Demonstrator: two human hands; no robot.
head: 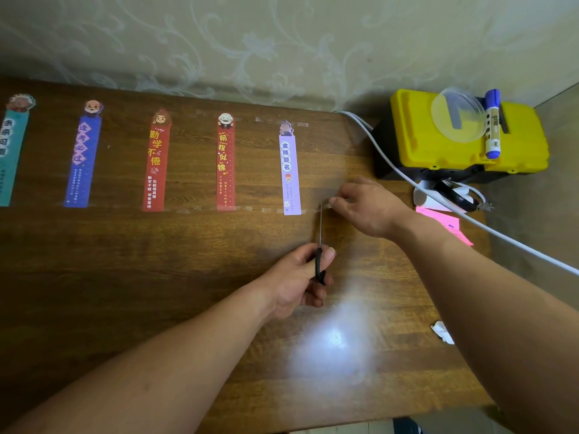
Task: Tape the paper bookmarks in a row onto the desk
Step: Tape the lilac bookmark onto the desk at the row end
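Wood-grain counter (pixel 156 277) carries it all. Nearest, the left hand (pixel 294 277) grips black-handled scissors (pixel 320 245), fingers curled round the handle and thumb on top. The blades point straight away from the person and are seen edge-on, so I cannot tell whether they are parted. Their tip reaches the clear tape (pixel 326 205) between the lilac bookmark (pixel 290 173) and the right hand (pixel 366 208), whose fingers pinch what looks like the tape's free end. The tape runs left to right over the bookmarks' lower ends, crosswise to the blades. The cut likely turns on that right angle, with the right hand nearer the tape. Five bookmarks lie in a row, long axes pointing away, heads toward the wall. The lilac bookmark reads 金榜题名, the red bookmark (pixel 225 170) 前程似锦, the rust bookmark (pixel 156 170) 勤学不倦, and the blue bookmark (pixel 83 164) 逢考必过. The teal bookmark (pixel 11 158) is cut off at the edge. Far right, a yellow toolbox (pixel 463 142) bears a marker (pixel 492 126), its label unreadable.
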